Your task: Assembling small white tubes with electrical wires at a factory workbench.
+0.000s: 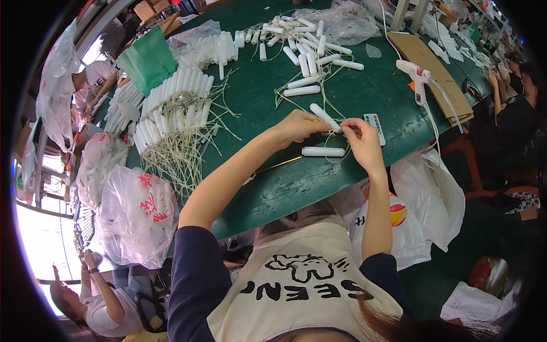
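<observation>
A slim white tube (323, 115) lies slanted between my two hands, with thin pale wires at its lower end. My right hand (364, 142) pinches that lower end between thumb and fingers. Close beside it, my left hand (299, 126) is closed in a pinch at the wires. A speck of yellow shows at its fingers, but what it grips is too small to make out. Just nearer to me, a second white tube (323, 151) lies flat on the green table (256, 196). Another white tube (302, 90) with wires rests beyond my hands.
Bundled white tubes (171, 122) with trailing wires fill the table's left; loose ones (307, 48) lie scattered at the far side. A white glue gun (417, 80), cardboard (436, 80) and a small printed card (375, 128) are right. Plastic bags (137, 214) hang at the left edge.
</observation>
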A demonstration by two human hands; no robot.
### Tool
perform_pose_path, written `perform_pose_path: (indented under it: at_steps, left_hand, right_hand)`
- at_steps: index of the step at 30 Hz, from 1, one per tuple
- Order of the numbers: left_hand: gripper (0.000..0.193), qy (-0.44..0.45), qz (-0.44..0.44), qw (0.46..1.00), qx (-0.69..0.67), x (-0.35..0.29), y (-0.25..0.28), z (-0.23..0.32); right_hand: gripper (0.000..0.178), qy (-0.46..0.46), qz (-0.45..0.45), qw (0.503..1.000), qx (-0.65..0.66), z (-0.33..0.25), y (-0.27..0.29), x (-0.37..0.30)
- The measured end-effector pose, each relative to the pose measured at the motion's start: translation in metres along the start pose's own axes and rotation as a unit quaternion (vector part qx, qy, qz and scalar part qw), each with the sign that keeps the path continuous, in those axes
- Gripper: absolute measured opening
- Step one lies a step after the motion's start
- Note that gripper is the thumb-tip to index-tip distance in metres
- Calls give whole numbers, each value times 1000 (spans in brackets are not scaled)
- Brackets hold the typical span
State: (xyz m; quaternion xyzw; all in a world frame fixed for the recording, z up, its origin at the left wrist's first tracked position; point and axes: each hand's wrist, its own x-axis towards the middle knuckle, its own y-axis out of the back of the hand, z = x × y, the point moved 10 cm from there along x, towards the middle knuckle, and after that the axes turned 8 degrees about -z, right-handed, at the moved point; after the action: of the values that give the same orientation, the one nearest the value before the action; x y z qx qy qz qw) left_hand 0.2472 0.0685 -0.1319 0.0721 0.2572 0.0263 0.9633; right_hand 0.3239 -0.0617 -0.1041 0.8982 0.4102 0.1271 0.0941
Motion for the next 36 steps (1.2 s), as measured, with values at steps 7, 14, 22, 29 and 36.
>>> perform_pose_path:
  at_steps: [7, 14, 22, 29, 36]
  left_hand:
    - [26, 15, 26, 1000, 1, -1, 14, -7]
    - [25, 16, -9, 1000, -13, -3, 10, -1]
    - [24, 18, -20, 997, -68, -7, 16, 2]
    - [27, -11, 3, 998, -66, -13, 23, 9]
    - [29, -76, 50, 994, 67, -19, 28, 20]
  right_hand:
    - [11, 9, 20, 999, -42, -6, 13, -4]
    - [9, 39, 56, 996, -57, -23, 18, -8]
    - [8, 107, 64, 989, -76, -46, 15, -12]
    - [7, 111, 76, 987, -90, -52, 20, -14]
    - [8, 81, 63, 993, 53, -38, 13, -8]
